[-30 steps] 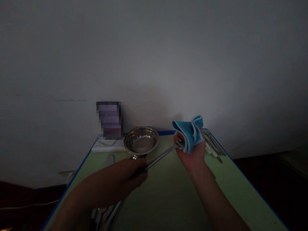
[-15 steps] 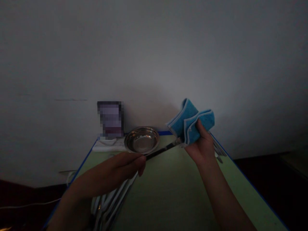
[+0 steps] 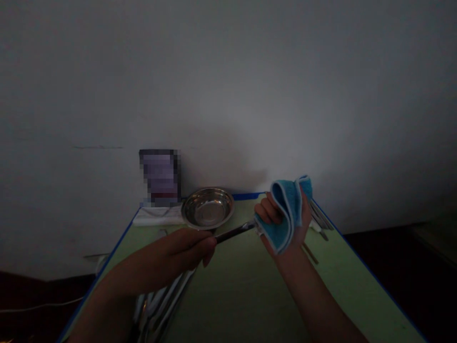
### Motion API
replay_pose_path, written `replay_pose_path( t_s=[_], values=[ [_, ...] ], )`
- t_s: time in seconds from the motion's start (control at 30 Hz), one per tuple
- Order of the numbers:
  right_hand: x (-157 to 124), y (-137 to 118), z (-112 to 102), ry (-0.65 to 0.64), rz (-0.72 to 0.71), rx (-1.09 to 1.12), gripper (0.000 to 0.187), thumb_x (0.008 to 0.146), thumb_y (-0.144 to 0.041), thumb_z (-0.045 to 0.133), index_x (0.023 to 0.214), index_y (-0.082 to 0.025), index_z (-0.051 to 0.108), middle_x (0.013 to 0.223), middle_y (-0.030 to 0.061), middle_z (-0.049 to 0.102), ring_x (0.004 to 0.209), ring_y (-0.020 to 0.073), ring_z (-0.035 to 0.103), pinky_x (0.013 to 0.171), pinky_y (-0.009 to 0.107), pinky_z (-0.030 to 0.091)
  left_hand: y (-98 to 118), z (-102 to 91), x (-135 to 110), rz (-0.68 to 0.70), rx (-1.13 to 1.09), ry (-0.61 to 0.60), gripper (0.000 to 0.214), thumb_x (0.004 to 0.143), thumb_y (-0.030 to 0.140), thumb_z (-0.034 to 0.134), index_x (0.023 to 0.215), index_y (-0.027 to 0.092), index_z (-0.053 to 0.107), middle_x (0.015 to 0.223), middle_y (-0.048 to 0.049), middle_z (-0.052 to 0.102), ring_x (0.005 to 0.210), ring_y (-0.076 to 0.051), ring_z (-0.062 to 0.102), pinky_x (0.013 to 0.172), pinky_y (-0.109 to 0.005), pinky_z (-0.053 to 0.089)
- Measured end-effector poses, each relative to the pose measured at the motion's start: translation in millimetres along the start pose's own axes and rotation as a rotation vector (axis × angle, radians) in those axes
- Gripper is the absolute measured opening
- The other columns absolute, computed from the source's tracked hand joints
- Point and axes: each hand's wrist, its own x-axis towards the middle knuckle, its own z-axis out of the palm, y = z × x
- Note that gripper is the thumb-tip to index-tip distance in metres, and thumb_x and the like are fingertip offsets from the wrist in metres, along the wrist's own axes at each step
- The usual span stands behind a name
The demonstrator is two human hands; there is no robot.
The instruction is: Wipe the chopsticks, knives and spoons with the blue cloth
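Note:
My left hand [image 3: 182,250] pinches one end of a long metal utensil [image 3: 233,232] and holds it slanted above the green table [image 3: 243,290]. My right hand [image 3: 282,224] is closed around a folded blue cloth [image 3: 287,212], which wraps the utensil's far end. That end is hidden inside the cloth, so I cannot tell what kind of utensil it is. Both hands hover over the middle of the table, just in front of a steel bowl [image 3: 207,208].
Several metal utensils [image 3: 160,305] lie at the table's near left under my left forearm. More utensils [image 3: 319,219] lie at the far right edge. A white folded cloth [image 3: 157,216] and a blurred dark box [image 3: 159,177] stand by the wall.
My right hand with the blue cloth rose and slid outward along the utensil, then came back down and inward toward my left hand. My left hand stayed nearly still.

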Motion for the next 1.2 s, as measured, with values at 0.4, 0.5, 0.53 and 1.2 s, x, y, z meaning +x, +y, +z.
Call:
replay_pose_path(
  t_s=[0.4, 0.5, 0.53, 1.2],
  values=[
    [-15.4, 48.6, 3.9, 0.101, 0.232, -0.044, 0.052, 0.078, -0.059, 0.039, 0.047, -0.019, 0.044, 0.034, -0.0056, 0.035, 0.03, 0.0053, 0.027, 0.032, 0.018, 0.027, 6.0, 10.8, 11.2, 0.02, -0.118, -0.116, 0.04, 0.092, 0.048, 0.031, 0.082, 0.018, 0.054, 0.073, 0.001, 0.049, 0.065, -0.012, 0.046, 0.055, -0.02, 0.041],
    [-11.3, 43.7, 3.4, 0.093, 0.239, -0.049, 0.049, 0.079, -0.057, 0.039, 0.048, -0.019, 0.045, 0.036, -0.0059, 0.036, 0.031, 0.0052, 0.028, 0.032, 0.018, 0.026, 9.4, 12.2, 13.6, 0.012, -0.142, -0.109, 0.039, 0.092, 0.05, 0.031, 0.081, 0.018, 0.051, 0.072, 0.0012, 0.047, 0.065, -0.012, 0.046, 0.056, -0.021, 0.042],
    [-8.9, 38.6, 3.4, 0.095, 0.209, -0.045, 0.046, 0.079, -0.054, 0.04, 0.049, -0.019, 0.044, 0.037, -0.0063, 0.036, 0.031, 0.005, 0.028, 0.033, 0.018, 0.026, 10.0, 11.8, 13.5, 0.008, -0.147, -0.108, 0.039, 0.091, 0.05, 0.031, 0.08, 0.018, 0.05, 0.072, 0.0015, 0.047, 0.064, -0.012, 0.046, 0.056, -0.021, 0.042],
    [-1.7, 4.1, 0.5, 0.036, -0.018, -0.005, 0.044, 0.079, -0.044, 0.045, 0.048, -0.02, 0.027, 0.04, -0.0087, 0.03, 0.033, 0.004, 0.024, 0.036, 0.018, 0.025, 3.4, -1.6, 0.6, 0.003, 0.007, -0.035, 0.043, 0.089, 0.054, 0.032, 0.081, 0.02, 0.057, 0.073, 0.0, 0.055, 0.071, -0.015, 0.05, 0.067, -0.024, 0.045]
  ],
)
